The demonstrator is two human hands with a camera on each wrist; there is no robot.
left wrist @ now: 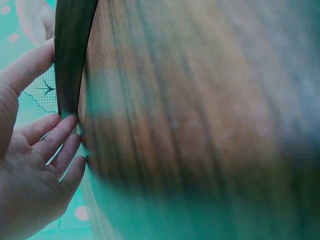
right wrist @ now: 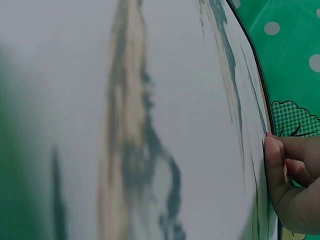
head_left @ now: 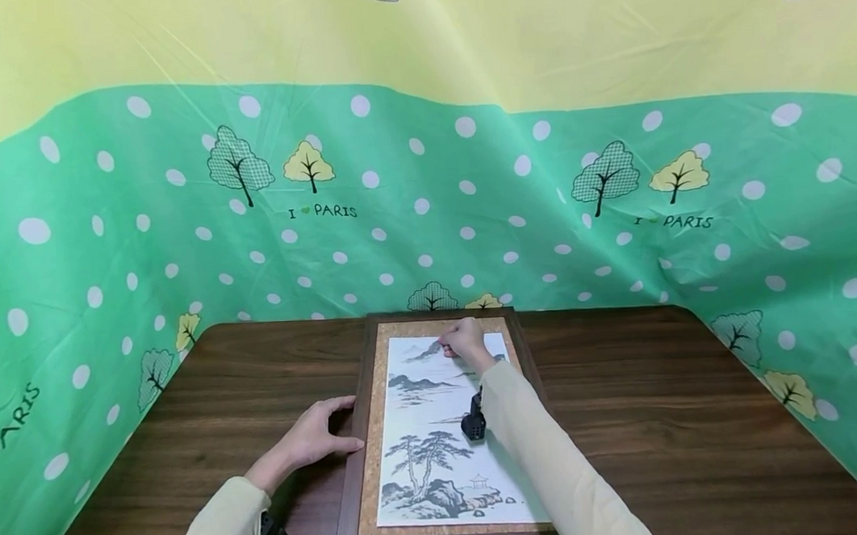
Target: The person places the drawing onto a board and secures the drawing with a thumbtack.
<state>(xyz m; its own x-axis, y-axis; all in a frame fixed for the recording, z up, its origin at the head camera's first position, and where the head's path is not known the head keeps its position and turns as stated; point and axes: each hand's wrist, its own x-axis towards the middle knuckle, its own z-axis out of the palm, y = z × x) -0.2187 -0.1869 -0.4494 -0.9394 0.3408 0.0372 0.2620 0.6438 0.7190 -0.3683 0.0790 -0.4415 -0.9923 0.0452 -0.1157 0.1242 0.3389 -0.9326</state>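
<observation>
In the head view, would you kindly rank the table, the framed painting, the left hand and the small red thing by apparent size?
1. Table
2. Framed painting
3. Left hand
4. Red thing, mostly hidden under the right hand, so its full size is unsure.
</observation>
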